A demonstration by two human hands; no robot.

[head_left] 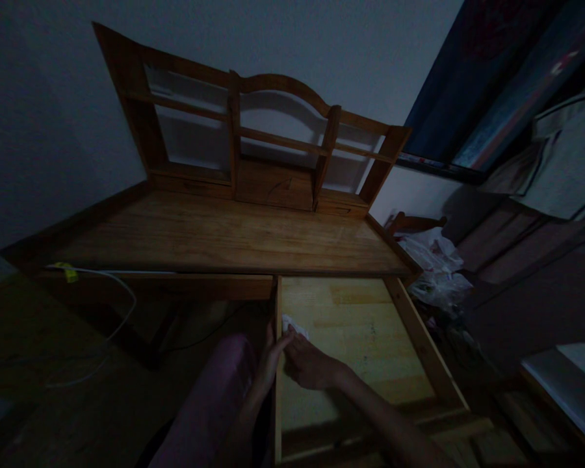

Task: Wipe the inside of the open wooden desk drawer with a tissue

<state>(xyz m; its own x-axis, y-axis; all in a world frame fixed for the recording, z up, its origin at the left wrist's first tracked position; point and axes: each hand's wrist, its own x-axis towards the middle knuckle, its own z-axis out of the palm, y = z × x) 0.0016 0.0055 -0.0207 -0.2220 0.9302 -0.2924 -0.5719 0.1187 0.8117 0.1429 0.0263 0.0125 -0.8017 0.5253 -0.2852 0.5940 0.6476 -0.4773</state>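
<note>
A wooden drawer (341,305) with a pale bottom is pulled out from the desk. My right hand (312,361) reaches into it from the right, fingers closed on a crumpled white wipe (295,325); dim light hides whether this is paper or cloth. The wipe presses against the drawer's bottom by the left wall. My left hand (272,364) grips that left wall, thumb side over the top edge and fingers on the outside. Small dark marks dot the drawer bottom right of my hands.
Behind the drawer stands the wooden desk (214,234) with a shelf hutch (277,143). A white cable (127,289) with a yellow tag (69,273) hangs off its left front. Plastic bags (433,260) lie at the right. My knee (229,370) is beside the drawer.
</note>
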